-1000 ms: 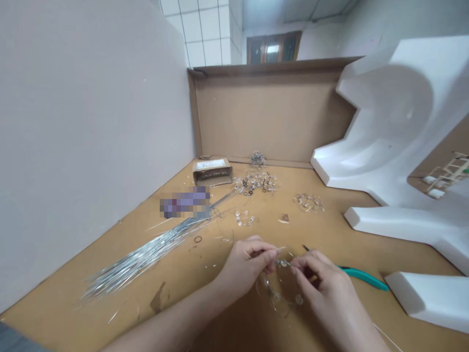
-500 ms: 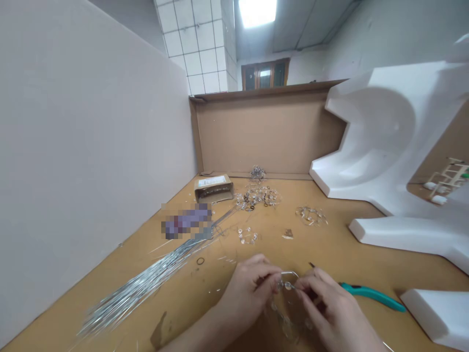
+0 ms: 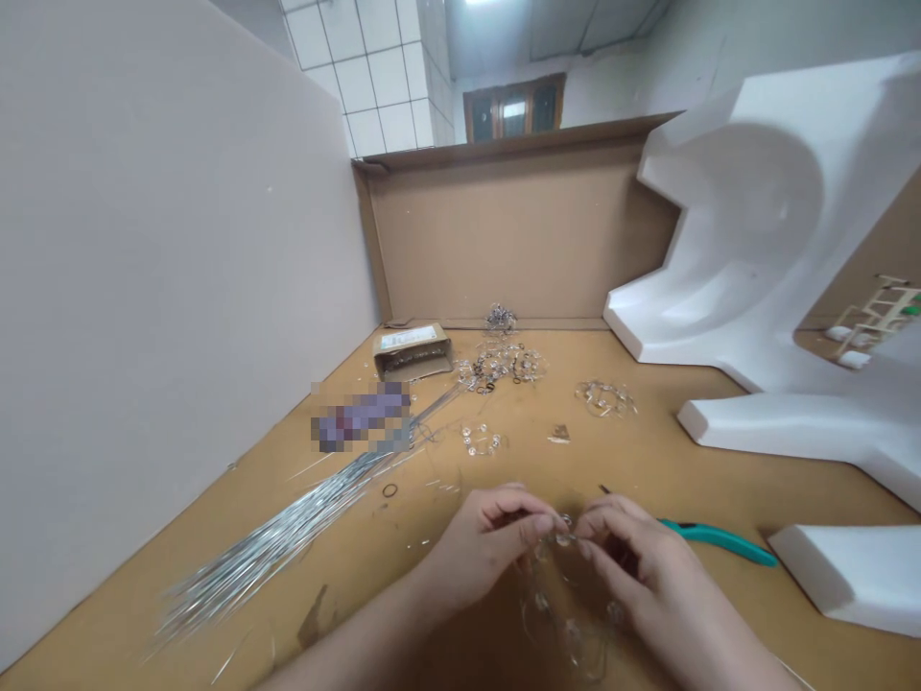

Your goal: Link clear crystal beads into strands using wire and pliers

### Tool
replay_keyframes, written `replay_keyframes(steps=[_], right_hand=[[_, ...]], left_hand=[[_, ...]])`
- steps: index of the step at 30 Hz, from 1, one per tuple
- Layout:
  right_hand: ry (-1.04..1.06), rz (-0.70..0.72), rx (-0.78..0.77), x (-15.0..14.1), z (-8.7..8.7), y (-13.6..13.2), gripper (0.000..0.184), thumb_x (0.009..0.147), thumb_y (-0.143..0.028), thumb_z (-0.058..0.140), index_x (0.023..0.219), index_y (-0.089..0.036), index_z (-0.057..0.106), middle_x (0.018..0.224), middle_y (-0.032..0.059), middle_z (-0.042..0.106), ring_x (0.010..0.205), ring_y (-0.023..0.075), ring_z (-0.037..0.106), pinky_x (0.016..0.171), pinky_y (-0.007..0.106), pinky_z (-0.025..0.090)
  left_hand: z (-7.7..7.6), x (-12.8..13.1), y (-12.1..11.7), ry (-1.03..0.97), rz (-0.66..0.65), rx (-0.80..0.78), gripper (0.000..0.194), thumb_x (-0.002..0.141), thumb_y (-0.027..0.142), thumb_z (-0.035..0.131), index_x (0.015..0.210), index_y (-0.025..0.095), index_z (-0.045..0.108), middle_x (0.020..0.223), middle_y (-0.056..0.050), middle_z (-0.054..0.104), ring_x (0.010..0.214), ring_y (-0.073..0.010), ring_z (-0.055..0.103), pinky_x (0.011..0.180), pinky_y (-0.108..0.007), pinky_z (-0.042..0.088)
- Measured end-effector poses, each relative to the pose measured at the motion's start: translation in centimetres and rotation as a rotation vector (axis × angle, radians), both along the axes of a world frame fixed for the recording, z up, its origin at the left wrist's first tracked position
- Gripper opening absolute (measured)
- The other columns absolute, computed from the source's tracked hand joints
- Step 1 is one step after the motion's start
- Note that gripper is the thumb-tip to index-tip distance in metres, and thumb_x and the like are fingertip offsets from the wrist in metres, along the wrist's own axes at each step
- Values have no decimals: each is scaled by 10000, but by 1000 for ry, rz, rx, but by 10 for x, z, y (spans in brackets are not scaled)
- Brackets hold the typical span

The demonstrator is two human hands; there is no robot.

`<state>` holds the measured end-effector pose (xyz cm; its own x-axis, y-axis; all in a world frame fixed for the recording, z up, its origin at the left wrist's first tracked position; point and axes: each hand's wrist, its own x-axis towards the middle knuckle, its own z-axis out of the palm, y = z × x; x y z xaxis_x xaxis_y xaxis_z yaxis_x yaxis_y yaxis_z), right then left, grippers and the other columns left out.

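My left hand (image 3: 484,539) and my right hand (image 3: 640,568) meet fingertip to fingertip low in the middle of the view, both pinched on a thin wire strung with clear beads (image 3: 568,633). The beaded strand hangs in loops below my fingers, just above the brown board table (image 3: 216,518). Teal-handled pliers (image 3: 720,541) lie on the table right behind my right hand. A bundle of long silver wires (image 3: 288,523) lies to the left of my left hand.
Loose clear beads and small rings (image 3: 504,363) lie scattered toward the back, with another small pile (image 3: 605,397) to the right. A small cardboard box (image 3: 413,349) sits by the back cardboard wall. White foam blocks (image 3: 763,288) stand along the right, one piece (image 3: 849,574) nearby.
My two hands have stayed together on the beaded wire, with the fingertips closing in more tightly. The view tilted up and then back down.
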<state>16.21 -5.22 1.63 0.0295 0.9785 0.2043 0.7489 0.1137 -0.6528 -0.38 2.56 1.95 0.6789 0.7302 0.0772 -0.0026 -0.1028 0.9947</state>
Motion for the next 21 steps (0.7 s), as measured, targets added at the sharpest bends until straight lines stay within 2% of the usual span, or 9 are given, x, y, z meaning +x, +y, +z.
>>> replay_keyframes(steps=[3,6,11,17,21], right_hand=[[-13,14,-17,-4,-2,0,160,835,-225,410,718,-208,518,749,5,553,613,117,525,576,243,415],[-32,-16,18,-7,-6,1,170,839,-223,401,708,-203,507,738,10,546,605,118,516,571,248,405],[-43,-7,49,-6,-11,1,178,846,-205,377,733,-204,515,762,16,547,648,130,530,606,261,398],[-70,-3,73,-5,-12,3,194,815,-161,385,743,-208,560,767,18,571,661,134,540,612,252,395],[-169,-155,59,-6,-22,9,158,704,-106,436,653,-199,553,651,6,565,571,137,533,555,248,378]], left_hand=[[0,4,-6,117,77,295,202,805,282,542,769,145,687,649,-5,508,607,-92,472,568,-207,354],[-2,6,-9,209,136,434,219,813,250,510,716,136,670,609,-4,500,580,-92,457,544,-206,333],[-7,5,-12,311,84,685,233,843,189,431,685,156,600,618,7,481,598,-87,440,555,-199,313],[-10,7,-11,394,43,855,223,864,198,382,667,158,477,631,15,429,587,-88,402,540,-208,284],[-19,14,-8,395,14,882,210,871,191,367,680,167,451,647,13,441,608,-97,412,552,-208,295]])
